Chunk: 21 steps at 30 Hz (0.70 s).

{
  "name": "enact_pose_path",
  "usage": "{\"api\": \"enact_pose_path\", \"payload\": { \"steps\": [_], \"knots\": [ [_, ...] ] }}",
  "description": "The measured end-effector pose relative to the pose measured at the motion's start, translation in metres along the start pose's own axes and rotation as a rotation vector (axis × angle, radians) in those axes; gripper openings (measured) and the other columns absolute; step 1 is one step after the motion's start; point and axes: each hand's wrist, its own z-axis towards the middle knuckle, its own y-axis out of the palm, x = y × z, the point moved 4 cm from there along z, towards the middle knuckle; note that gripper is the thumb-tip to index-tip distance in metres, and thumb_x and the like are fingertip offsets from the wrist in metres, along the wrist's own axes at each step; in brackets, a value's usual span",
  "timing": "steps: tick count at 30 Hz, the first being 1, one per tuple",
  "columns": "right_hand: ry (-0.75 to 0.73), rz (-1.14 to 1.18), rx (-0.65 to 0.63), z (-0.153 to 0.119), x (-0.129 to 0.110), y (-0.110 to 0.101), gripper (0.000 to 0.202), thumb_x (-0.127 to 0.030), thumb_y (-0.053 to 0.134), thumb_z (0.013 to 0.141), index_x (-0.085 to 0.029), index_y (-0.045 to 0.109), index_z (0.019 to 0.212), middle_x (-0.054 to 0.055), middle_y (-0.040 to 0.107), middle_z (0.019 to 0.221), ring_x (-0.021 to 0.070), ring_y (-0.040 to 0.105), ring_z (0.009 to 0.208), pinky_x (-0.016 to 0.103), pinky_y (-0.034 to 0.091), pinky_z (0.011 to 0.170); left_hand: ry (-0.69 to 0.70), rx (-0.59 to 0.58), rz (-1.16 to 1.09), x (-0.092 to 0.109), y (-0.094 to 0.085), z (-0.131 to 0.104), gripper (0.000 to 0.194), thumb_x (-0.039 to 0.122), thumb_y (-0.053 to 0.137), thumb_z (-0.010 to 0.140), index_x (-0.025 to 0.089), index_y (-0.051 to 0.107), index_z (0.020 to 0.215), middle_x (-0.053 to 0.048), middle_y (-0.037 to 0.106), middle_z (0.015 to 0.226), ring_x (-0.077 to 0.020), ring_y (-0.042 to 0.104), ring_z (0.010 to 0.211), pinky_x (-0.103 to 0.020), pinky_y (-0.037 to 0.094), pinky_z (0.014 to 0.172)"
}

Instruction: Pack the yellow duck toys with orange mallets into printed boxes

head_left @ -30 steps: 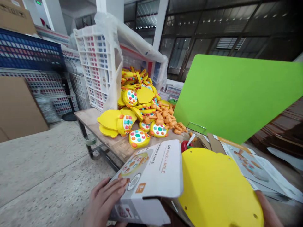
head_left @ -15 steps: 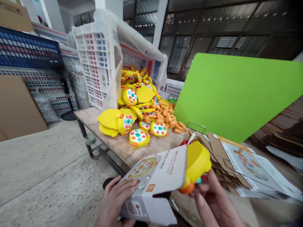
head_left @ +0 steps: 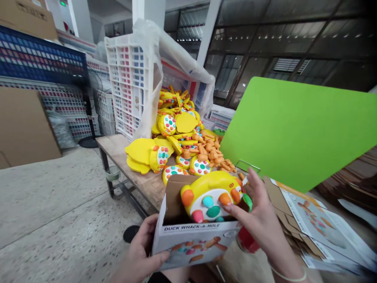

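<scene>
An open printed box [head_left: 197, 245] with a brown inside is tilted toward me. My left hand [head_left: 145, 249] holds it by its left side, thumb on the front. A yellow duck toy [head_left: 213, 194] with coloured knobs sits partly inside the box's mouth, its knobs facing me. My right hand [head_left: 256, 212] grips the toy's right end, thumb on the face and fingers raised behind. Beside that hand a green piece [head_left: 247, 201] shows, and a red object [head_left: 248, 239] lies below, partly hidden.
Yellow toys [head_left: 185, 122] spill from a white crate [head_left: 129, 86] onto the wooden table [head_left: 114, 151], beside orange hammers [head_left: 210, 151]. A green board [head_left: 300, 129] stands at the right. Flattened boxes [head_left: 318, 224] lie in front of it. A fan [head_left: 86, 110] stands at the left.
The box has turned so its mouth faces up and its front shows. The toy has moved left over the opening and turned knobs toward me, with my right hand still on it.
</scene>
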Motion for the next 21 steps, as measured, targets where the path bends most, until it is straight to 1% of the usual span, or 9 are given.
{"api": "enact_pose_path", "payload": {
  "steps": [2, 5, 8, 10, 13, 15, 16, 19, 21],
  "knots": [
    [-0.043, 0.039, -0.155, 0.007, 0.001, 0.003, 0.068, -0.042, 0.073, 0.087, -0.032, 0.045, 0.148, 0.010, 0.048, 0.150, 0.0291, 0.046, 0.139, 0.053, 0.040, 0.115, -0.009, -0.016, -0.024, -0.001, -0.001, 0.003, 0.077, 0.055, 0.087, 0.070, 0.024, 0.046, 0.128, -0.013, 0.068, 0.125, -0.0363, 0.066, 0.116, -0.049, 0.054, 0.097],
    [-0.180, -0.014, -0.180, 0.013, -0.007, 0.000, 0.051, -0.036, 0.072, 0.088, -0.035, 0.059, 0.137, 0.007, 0.060, 0.136, 0.0275, 0.054, 0.130, 0.048, 0.046, 0.110, 0.021, -0.041, -0.072, -0.002, -0.004, 0.010, 0.075, 0.056, 0.087, 0.070, 0.025, 0.049, 0.127, -0.012, 0.067, 0.126, -0.0370, 0.064, 0.120, -0.051, 0.052, 0.101],
    [-0.333, -0.102, -0.290, 0.015, -0.021, 0.001, 0.048, -0.029, 0.067, 0.091, -0.041, 0.061, 0.137, 0.008, 0.062, 0.129, 0.0278, 0.061, 0.121, 0.046, 0.055, 0.099, 0.006, -0.092, -0.085, -0.008, -0.007, 0.015, 0.072, 0.051, 0.088, 0.071, 0.028, 0.052, 0.129, -0.010, 0.066, 0.133, -0.0376, 0.059, 0.128, -0.052, 0.049, 0.105],
    [-0.429, -0.165, -0.417, 0.016, -0.035, 0.003, 0.050, -0.027, 0.062, 0.094, -0.043, 0.057, 0.140, 0.008, 0.061, 0.134, 0.0292, 0.060, 0.123, 0.050, 0.055, 0.098, -0.012, -0.106, -0.069, -0.013, -0.009, 0.017, 0.074, 0.051, 0.088, 0.071, 0.029, 0.053, 0.132, -0.010, 0.064, 0.137, -0.0384, 0.055, 0.133, -0.053, 0.048, 0.107],
    [-0.507, -0.203, -0.591, 0.027, -0.053, 0.004, 0.042, -0.035, 0.064, 0.094, -0.046, 0.062, 0.134, 0.004, 0.050, 0.153, 0.0350, 0.046, 0.140, 0.062, 0.045, 0.108, -0.020, -0.100, -0.020, -0.016, -0.014, 0.016, 0.078, 0.052, 0.087, 0.070, 0.027, 0.054, 0.137, -0.011, 0.063, 0.138, -0.0391, 0.054, 0.133, -0.055, 0.044, 0.110],
    [-0.444, -0.132, -0.590, 0.049, -0.051, 0.004, 0.031, -0.043, 0.066, 0.092, -0.044, 0.071, 0.122, 0.002, 0.049, 0.155, 0.0363, 0.045, 0.142, 0.064, 0.042, 0.111, -0.022, -0.107, 0.045, -0.016, -0.017, 0.016, 0.077, 0.049, 0.087, 0.070, 0.026, 0.056, 0.137, -0.011, 0.065, 0.136, -0.0387, 0.055, 0.131, -0.055, 0.041, 0.113],
    [-0.365, -0.079, -0.531, 0.064, -0.044, 0.006, 0.027, -0.045, 0.065, 0.092, -0.042, 0.074, 0.118, 0.003, 0.055, 0.150, 0.0352, 0.050, 0.137, 0.062, 0.044, 0.109, -0.022, -0.112, 0.083, -0.015, -0.018, 0.016, 0.076, 0.046, 0.087, 0.070, 0.026, 0.057, 0.136, -0.011, 0.065, 0.136, -0.0384, 0.055, 0.130, -0.055, 0.039, 0.114],
    [-0.017, 0.017, -0.270, 0.113, 0.011, 0.029, 0.034, -0.046, 0.059, 0.094, -0.028, 0.073, 0.119, 0.009, 0.070, 0.127, 0.0296, 0.066, 0.117, 0.053, 0.052, 0.102, -0.043, -0.112, 0.165, -0.014, -0.021, 0.015, 0.072, 0.039, 0.085, 0.069, 0.025, 0.060, 0.135, -0.012, 0.064, 0.137, -0.0380, 0.054, 0.131, -0.056, 0.036, 0.116],
    [0.154, -0.030, -0.317, 0.138, 0.057, 0.066, 0.045, -0.041, 0.057, 0.092, -0.020, 0.064, 0.131, 0.013, 0.069, 0.128, 0.0297, 0.067, 0.115, 0.051, 0.054, 0.100, -0.080, -0.098, 0.198, -0.012, -0.021, 0.012, 0.073, 0.034, 0.084, 0.069, 0.027, 0.059, 0.138, -0.011, 0.063, 0.140, -0.0380, 0.053, 0.133, -0.057, 0.035, 0.117]
  ]
}}
